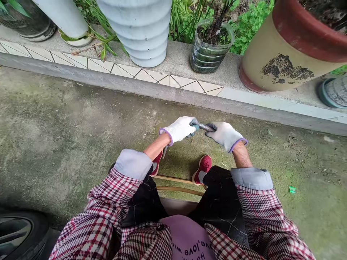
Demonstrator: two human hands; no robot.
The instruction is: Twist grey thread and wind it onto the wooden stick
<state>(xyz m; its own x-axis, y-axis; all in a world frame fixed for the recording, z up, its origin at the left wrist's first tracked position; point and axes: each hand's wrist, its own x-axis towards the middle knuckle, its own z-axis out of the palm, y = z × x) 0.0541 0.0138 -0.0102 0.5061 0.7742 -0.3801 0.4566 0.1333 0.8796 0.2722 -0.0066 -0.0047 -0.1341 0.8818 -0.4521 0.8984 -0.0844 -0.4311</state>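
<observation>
Both hands wear white knit gloves with dark grey palms and purple cuffs. A short silvery rod with a ridged surface (206, 127) spans the gap between them; its exact kind is not clear. My left hand (182, 129) is closed around its left end. On the other end, my right hand (223, 134) grips with thumb and fingers. Below my left wrist a thin grey piece (165, 152) shows, and I cannot tell whether it belongs to the same object. The hands are held out over the concrete floor, in front of my knees.
A low tiled ledge (189, 85) crosses ahead, bearing a ribbed white pot (138, 29), a cut plastic bottle planter (207, 54) and a large beige-and-red pot (284, 54). Wooden bars (179, 189) lie between my legs. A tyre (38, 231) is at lower left, a green scrap (292, 189) at right.
</observation>
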